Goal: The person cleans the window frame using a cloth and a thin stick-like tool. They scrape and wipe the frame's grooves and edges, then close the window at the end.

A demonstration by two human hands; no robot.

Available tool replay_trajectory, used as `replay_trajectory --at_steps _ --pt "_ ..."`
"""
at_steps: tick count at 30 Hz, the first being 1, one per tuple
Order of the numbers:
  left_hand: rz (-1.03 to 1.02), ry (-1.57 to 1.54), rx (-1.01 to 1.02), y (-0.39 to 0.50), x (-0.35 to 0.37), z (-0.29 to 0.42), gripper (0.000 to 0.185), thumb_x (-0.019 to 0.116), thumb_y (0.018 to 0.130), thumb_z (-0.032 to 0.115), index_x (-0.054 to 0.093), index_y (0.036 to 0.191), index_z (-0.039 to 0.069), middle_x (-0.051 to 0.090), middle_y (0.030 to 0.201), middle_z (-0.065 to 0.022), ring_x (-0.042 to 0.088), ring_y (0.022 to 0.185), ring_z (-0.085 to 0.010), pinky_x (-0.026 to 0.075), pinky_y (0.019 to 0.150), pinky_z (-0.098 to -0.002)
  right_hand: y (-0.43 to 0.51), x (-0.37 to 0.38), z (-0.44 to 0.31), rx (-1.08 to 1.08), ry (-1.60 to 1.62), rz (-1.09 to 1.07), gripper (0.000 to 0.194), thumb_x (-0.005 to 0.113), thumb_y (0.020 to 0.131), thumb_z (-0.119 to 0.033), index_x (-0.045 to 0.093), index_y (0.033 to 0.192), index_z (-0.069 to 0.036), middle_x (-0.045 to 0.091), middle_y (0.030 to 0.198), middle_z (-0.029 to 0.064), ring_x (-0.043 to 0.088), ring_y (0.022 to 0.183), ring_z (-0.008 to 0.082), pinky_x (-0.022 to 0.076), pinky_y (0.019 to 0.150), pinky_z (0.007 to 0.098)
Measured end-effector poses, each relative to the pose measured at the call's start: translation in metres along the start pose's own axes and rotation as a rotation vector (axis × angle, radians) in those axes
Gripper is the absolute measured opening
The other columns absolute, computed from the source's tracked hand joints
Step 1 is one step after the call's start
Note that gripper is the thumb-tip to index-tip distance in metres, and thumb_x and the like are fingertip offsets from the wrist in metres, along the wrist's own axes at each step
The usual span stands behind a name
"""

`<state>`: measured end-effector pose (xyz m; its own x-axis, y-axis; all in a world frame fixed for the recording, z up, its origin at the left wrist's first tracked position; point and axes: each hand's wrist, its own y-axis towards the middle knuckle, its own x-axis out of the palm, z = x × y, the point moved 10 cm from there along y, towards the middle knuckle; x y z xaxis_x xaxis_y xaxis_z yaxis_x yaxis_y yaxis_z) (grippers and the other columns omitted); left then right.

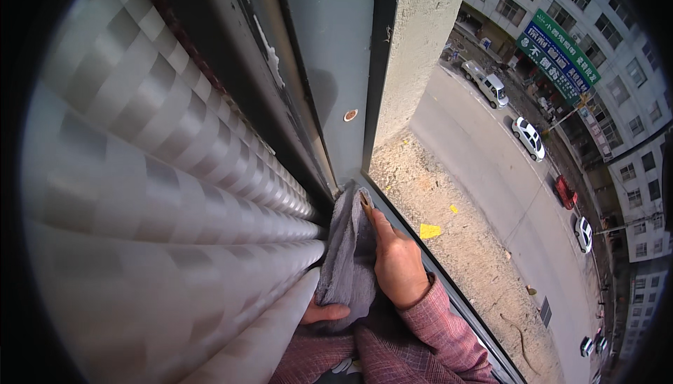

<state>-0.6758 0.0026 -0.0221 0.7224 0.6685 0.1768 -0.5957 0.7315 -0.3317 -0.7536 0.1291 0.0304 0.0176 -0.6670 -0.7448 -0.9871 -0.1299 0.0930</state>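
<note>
A grey towelling cloth (pixel 344 247) lies bunched in the lower corner of the window frame (pixel 336 68). My right hand (pixel 398 258) grips a narrow brown tool (pixel 366 204), seemingly a wooden stick, whose tip presses against the cloth in the corner. Most of the tool is hidden by my fingers. At the near end of the cloth, my left hand (pixel 326 312) holds it with the thumb on top; the other fingers are out of sight beneath the cloth and curtain. Along the outer side, the bottom window rail (pixel 447 279) passes beside my right sleeve.
A pale checked curtain (pixel 157 194) hangs in folds close on the left. Outside the rail is a rough concrete ledge (pixel 462 258) with yellow scraps (pixel 430 231) and a stick-like strip (pixel 521 342). Far below runs a street (pixel 473 137) with parked vehicles.
</note>
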Motion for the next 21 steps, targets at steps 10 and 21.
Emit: replay_trajectory --at_steps 10,21 --pt "-0.07 -0.023 -0.018 -0.005 0.0 -0.016 0.057 0.067 0.093 0.024 0.045 0.14 -0.001 0.056 0.135 -0.0149 0.05 0.128 -0.0244 0.037 0.111 -0.0388 0.024 0.017 0.032 0.292 0.568 -0.489 0.039 0.051 0.101 -0.008 0.055 0.14 -0.005 0.056 0.069 0.0009 0.052 0.056 0.0092 0.0466 0.053 0.025" --pt "-0.09 0.084 -0.033 0.0 -0.004 -0.034 0.054 0.067 0.092 0.023 0.048 0.137 -0.001 0.057 0.133 -0.0154 0.051 0.127 -0.0255 0.038 0.11 -0.0391 0.052 -0.027 0.002 -0.16 0.028 -0.395 0.034 0.058 0.09 0.001 0.066 0.124 -0.001 0.071 0.1 0.0234 0.072 0.084 0.0308 0.0559 0.077 0.0375"
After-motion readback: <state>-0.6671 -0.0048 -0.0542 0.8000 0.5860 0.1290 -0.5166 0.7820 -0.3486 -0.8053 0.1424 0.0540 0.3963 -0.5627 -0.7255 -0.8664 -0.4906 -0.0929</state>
